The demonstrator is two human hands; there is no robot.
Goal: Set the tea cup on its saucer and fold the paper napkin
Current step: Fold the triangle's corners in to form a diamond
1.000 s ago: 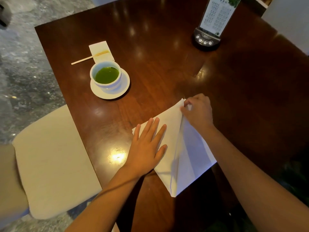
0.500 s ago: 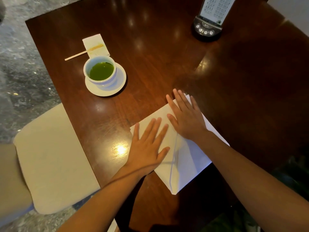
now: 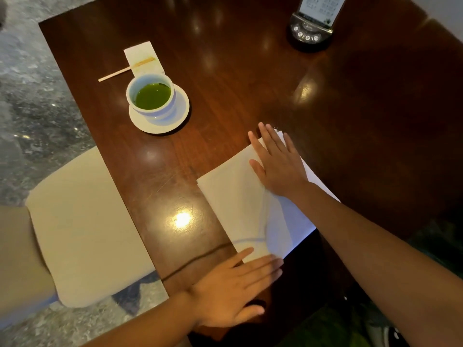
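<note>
A white tea cup (image 3: 164, 102) filled with green tea stands on its white saucer (image 3: 181, 111) at the left of the dark wooden table (image 3: 250, 71). The white paper napkin (image 3: 233, 191) lies folded near the table's front edge. My right hand (image 3: 278, 164) lies flat, fingers spread, on the napkin's far corner. My left hand (image 3: 235, 289) lies flat with its fingertips on the napkin's near corner, at the table edge. Neither hand grips anything.
Behind the cup lies a small white paper (image 3: 144, 58) with a wooden stick (image 3: 117, 72) across it. A menu stand on a black base with buttons (image 3: 309, 36) stands at the far right. A beige chair seat (image 3: 82, 226) sits left of the table, over a marbled floor.
My left hand slid from the napkin's middle down to its near corner. My right hand, which pinched the far corner one second ago, stays pressed flat there.
</note>
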